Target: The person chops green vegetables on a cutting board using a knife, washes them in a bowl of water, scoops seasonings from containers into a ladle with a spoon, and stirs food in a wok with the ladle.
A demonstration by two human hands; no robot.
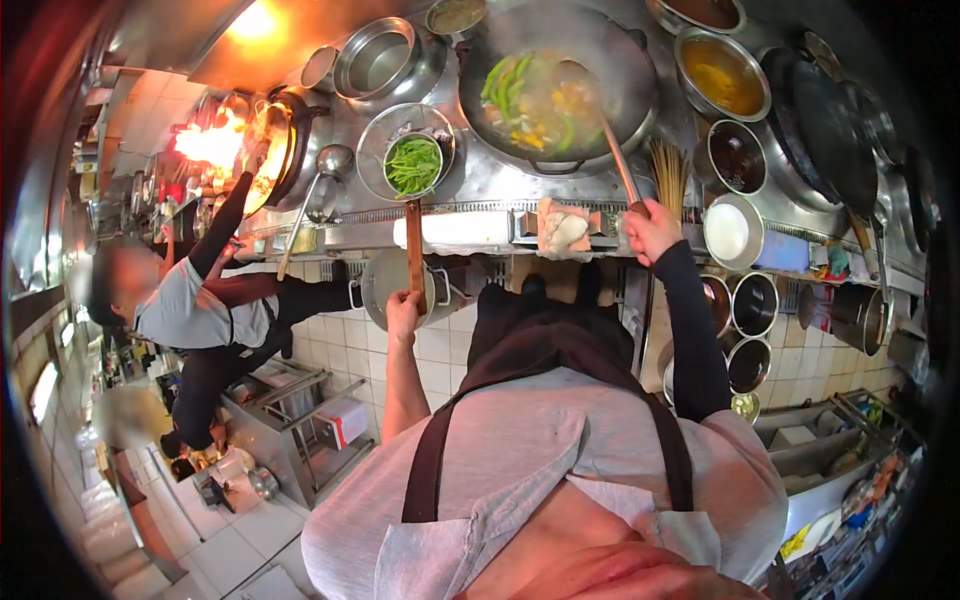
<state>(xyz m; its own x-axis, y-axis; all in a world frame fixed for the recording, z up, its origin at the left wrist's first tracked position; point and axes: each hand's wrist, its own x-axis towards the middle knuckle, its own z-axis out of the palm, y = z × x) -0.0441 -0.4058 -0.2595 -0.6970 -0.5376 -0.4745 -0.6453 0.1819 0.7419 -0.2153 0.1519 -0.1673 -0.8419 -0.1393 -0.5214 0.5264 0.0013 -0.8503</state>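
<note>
My left hand [403, 316] is closed around the wooden handle of a strainer [415, 245]. Chopped green vegetables [413, 165] lie at the strainer's round end, which rests at the counter beside the wok. My right hand [655, 231] grips the end of a long-handled ladle [617, 158]. The ladle's bowl reaches into a large wok [640, 110]. Steam rises there over green pieces [508, 85] and yellow and pale pieces in liquid, partly blurring them.
Flames [215, 140] burn at another wok [290, 150] on the left, where a co-worker [205, 300] stands. A second ladle [300, 215] lies nearby. To the right are a pot of yellow liquid [725, 80], a dark-liquid pot [737, 157], a white-filled pot [727, 231] and a bamboo brush [668, 177].
</note>
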